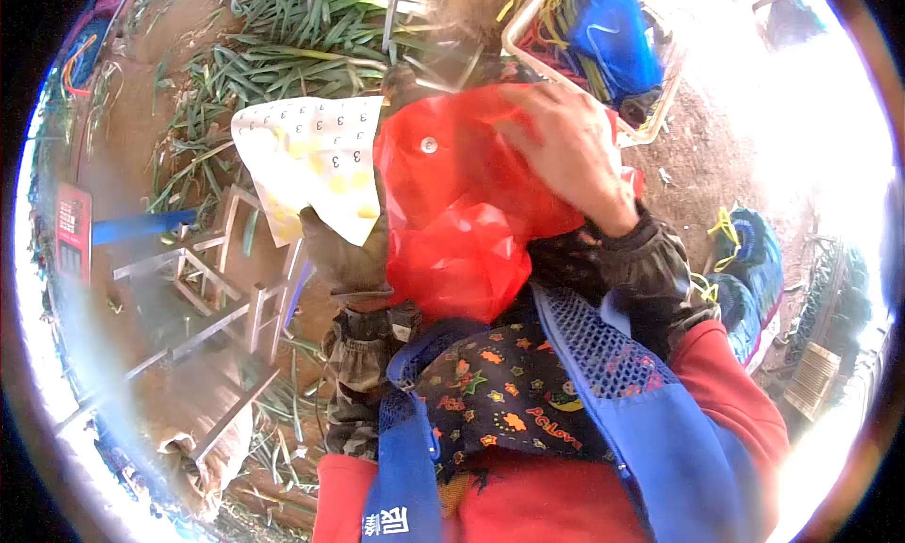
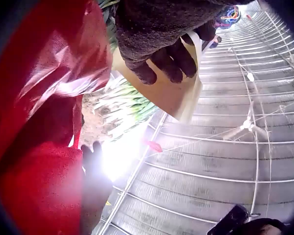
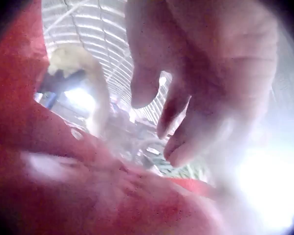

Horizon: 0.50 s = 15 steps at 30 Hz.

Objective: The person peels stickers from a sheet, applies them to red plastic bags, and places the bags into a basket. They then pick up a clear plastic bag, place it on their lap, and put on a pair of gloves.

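Observation:
A red plastic bag [image 1: 457,232] lies across the person's lap, with a small round white sticker [image 1: 429,145] marked 3 on its upper part. My left hand [image 1: 344,251], in a dark glove, grips a sheet of stickers [image 1: 306,156] by its lower edge. Rows of printed 3s cover that sheet, and yellowish patches show on it. In the left wrist view the gloved fingers [image 2: 171,66] curl over the sheet. My bare right hand [image 1: 570,152] lies over the bag's right side, fingers relaxed. The right wrist view shows its fingers [image 3: 178,149] slightly bent, close over the red plastic.
Long green leafy stalks [image 1: 302,34] are heaped on the soil ahead. A pale crate [image 1: 650,133] holding a blue bundle [image 1: 617,43] stands ahead right. At left are a metal frame [image 1: 222,298] and a red device [image 1: 72,232]. Blue tied bundles [image 1: 749,260] lie at right.

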Motion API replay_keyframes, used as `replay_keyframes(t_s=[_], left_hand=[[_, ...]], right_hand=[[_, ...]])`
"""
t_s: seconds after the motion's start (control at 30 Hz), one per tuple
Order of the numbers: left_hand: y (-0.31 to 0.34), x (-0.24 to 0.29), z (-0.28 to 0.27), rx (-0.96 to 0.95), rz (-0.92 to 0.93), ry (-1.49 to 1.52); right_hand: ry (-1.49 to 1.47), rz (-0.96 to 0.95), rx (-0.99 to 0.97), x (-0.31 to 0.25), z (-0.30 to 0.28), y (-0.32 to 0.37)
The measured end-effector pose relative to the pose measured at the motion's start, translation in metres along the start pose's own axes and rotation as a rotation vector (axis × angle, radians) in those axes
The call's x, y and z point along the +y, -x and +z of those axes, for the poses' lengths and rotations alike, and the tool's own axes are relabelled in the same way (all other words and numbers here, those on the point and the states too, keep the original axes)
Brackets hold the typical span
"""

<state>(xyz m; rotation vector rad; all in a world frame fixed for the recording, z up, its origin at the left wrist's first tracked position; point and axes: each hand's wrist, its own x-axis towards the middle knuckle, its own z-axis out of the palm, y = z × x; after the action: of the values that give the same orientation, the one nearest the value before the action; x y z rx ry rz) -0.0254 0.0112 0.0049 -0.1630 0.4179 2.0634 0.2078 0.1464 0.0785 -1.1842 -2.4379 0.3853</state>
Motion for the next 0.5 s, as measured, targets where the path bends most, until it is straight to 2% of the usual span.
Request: replay_keyframes(t_s=[0.1, 0.17, 0.2, 0.23, 0.3, 0.4, 0.5], left_hand=[[0.001, -0.012, -0.001, -0.003, -0.043, -0.029], [0.003, -0.015, -0.007, -0.042, -0.078, -0.024], [0.003, -0.018, -0.011, -0.058, -0.094, 0.021], [0.003, -0.020, -0.015, -0.073, -0.109, 0.063], [0.001, -0.020, -0.016, -0.088, -0.113, 0.038], [0.003, -0.021, -0.008, -0.036, -0.075, -0.124], [0.001, -0.024, -0.005, 0.003, -0.066, -0.149]], right_hand=[[0.117, 0.148, 0.192, 0.067, -0.005, 0.008], [-0.121, 0.295, 0.085, 0.109, 0.008, 0.023], [-0.239, 0.424, -0.035, 0.123, 0.014, 0.028], [-0.427, 0.459, -0.128, 0.128, 0.018, 0.031], [-0.403, 0.494, -0.140, 0.122, 0.017, 0.039], [-0.363, 0.427, 0.051, 0.073, -0.013, 0.027], [-0.254, 0.005, 0.129, 0.058, -0.024, 0.011]])
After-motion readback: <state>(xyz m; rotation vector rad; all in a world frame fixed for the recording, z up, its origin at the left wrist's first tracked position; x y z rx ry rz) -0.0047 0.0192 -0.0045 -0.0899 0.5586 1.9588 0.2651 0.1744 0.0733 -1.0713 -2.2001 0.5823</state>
